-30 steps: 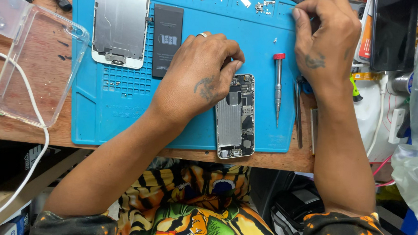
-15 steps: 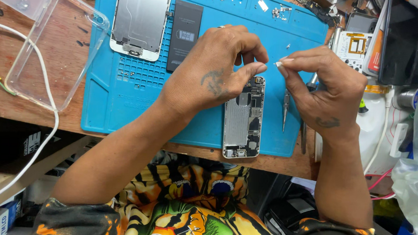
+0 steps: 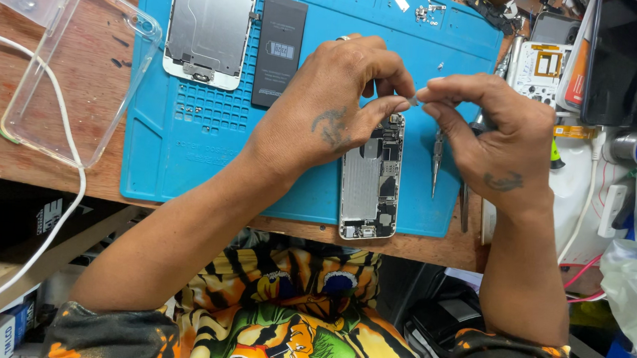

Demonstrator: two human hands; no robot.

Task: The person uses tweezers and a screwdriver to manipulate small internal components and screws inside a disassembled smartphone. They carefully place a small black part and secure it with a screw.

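An opened phone body (image 3: 371, 183) with bare circuit boards lies on the blue work mat (image 3: 197, 143), near the front edge. My left hand (image 3: 329, 121) hovers over its top end, thumb and forefinger pinched. My right hand (image 3: 491, 141) meets it fingertip to fingertip, and between them is a tiny pale part (image 3: 414, 99). Which hand holds the part I cannot tell. A small screwdriver (image 3: 436, 160) lies on the mat under my right hand.
A detached screen panel (image 3: 209, 28) and a black battery (image 3: 279, 50) lie at the mat's back. A clear phone case (image 3: 70, 71) and a white cable (image 3: 55, 209) are on the wooden bench at left. Tools, boards and a dark tablet (image 3: 619, 64) crowd the right side.
My right hand came down from the mat's far right corner to meet my left hand above the phone. The left hand lifted its fingers off the phone body into a pinch.
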